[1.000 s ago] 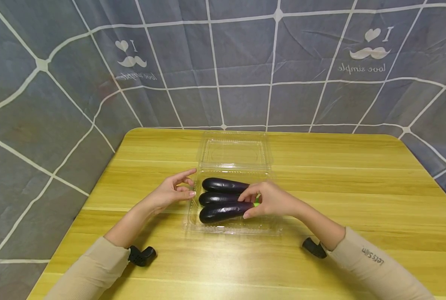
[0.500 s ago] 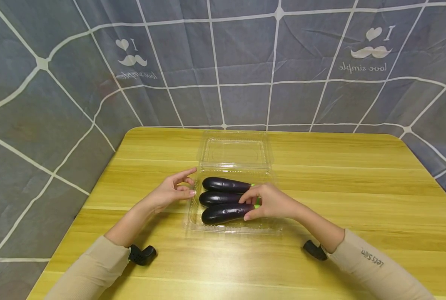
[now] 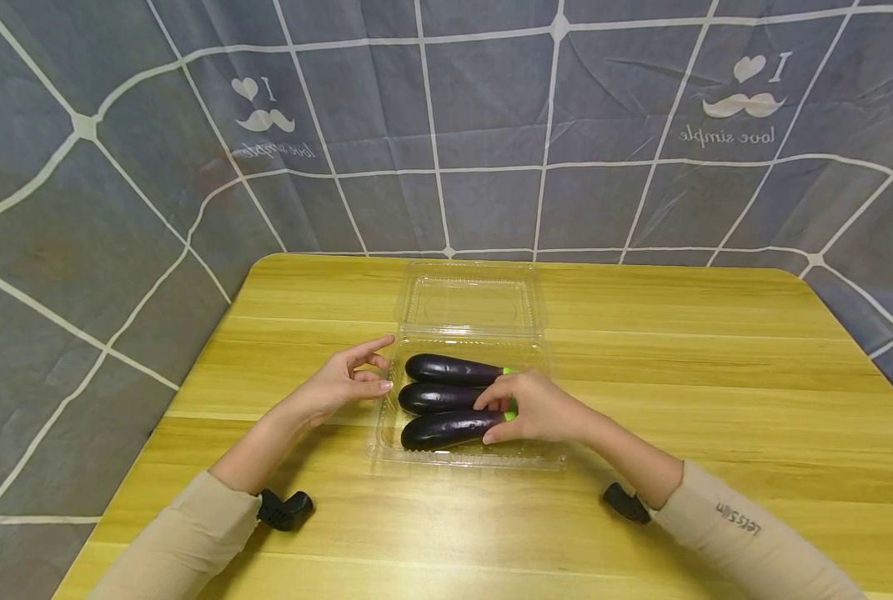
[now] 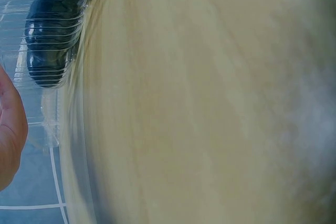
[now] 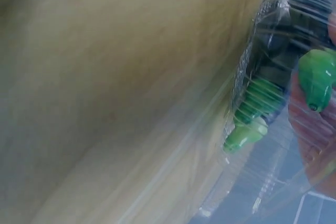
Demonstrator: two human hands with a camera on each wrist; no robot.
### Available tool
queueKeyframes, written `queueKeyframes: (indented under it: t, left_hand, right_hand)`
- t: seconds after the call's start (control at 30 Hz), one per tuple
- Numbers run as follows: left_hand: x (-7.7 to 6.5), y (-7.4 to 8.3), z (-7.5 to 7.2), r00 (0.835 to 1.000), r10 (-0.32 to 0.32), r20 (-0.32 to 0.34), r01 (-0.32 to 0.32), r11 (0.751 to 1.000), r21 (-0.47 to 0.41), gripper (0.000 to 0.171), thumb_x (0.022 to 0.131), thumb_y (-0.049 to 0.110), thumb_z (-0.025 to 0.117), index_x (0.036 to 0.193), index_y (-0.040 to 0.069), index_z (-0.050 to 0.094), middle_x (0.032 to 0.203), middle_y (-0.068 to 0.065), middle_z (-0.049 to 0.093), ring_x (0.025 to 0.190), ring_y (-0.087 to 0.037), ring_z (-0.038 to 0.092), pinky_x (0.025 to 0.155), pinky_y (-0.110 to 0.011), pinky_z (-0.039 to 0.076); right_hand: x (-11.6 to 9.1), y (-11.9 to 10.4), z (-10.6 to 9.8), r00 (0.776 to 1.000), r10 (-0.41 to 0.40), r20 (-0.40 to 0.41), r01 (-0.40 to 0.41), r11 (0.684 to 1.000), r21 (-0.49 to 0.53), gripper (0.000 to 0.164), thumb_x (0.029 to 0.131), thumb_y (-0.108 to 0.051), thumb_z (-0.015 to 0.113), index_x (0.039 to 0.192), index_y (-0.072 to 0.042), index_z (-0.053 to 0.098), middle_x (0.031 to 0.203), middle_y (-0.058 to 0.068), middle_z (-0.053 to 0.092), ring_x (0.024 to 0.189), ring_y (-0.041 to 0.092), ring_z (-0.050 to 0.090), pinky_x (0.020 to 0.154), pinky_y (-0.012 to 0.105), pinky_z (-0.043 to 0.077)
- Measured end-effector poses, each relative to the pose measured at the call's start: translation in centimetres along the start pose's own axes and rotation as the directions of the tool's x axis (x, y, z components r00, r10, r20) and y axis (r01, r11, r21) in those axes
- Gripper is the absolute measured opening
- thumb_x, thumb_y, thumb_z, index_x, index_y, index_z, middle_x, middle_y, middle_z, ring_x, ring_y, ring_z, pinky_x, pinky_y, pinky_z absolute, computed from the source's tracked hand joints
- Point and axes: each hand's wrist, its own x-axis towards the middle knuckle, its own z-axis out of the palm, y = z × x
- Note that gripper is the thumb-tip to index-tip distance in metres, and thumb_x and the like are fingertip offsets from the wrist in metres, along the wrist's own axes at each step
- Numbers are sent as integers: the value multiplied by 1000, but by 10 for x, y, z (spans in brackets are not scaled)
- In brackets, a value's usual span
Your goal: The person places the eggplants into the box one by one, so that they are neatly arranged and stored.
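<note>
Three glossy dark purple eggplants lie side by side in a clear plastic clamshell box [image 3: 484, 460], with their green stem ends to the right. My right hand [image 3: 536, 408] pinches the nearest eggplant [image 3: 442, 431] by its narrow end, thumb in front and fingers behind. Those fingers also cover part of the middle eggplant [image 3: 434, 398]. The far eggplant [image 3: 449, 367] lies free behind them. At the box's left rim is my left hand [image 3: 337, 382], index finger and thumb reaching to the edge. Green caps [image 5: 315, 77] show through the plastic in the right wrist view.
The box's hinged lid [image 3: 469, 300] lies folded back behind it on the yellow wooden table [image 3: 679, 350]. A grey curtain [image 3: 491, 125] with white lines hangs along the table's back and sides. Black wrist devices [image 3: 284, 510] sit below both forearms.
The right hand has shifted the nearest eggplant slightly toward the front of the box, uncovering the far eggplant's green stem. The left hand stays in place.
</note>
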Motion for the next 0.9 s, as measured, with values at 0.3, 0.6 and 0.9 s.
queueKeyframes:
  t: [0.3,0.6,0.9]
  left_hand:
    - [0,1,0,1000,-8,-2,8,1000,10,75,83,-1,65,147,7,27,112,-13,42,77,-9,55,66,-21,44]
    - [1,1,-1,1000,-2,1,2,1000,2,75,83,-2,65,147,6,27,111,-13,42,75,-8,54,65,-21,44]
    - [1,1,-1,1000,-9,-7,9,1000,3,75,83,-3,65,147,6,27,111,-13,42,75,-8,54,65,-20,43]
  right_hand:
    - [1,-2,5,1000,-16,-16,15,1000,-12,33,73,-22,80,101,-8,70,89,-5,63,78,8,53,68,23,46]
    - [3,-4,8,999,-13,-31,13,1000,-28,31,73,-22,80,100,-9,70,87,-6,63,76,8,53,65,21,46]
    - [3,-2,8,1000,-9,-10,9,1000,-9,30,73,-16,79,101,-9,70,89,-5,63,76,7,52,65,22,46]
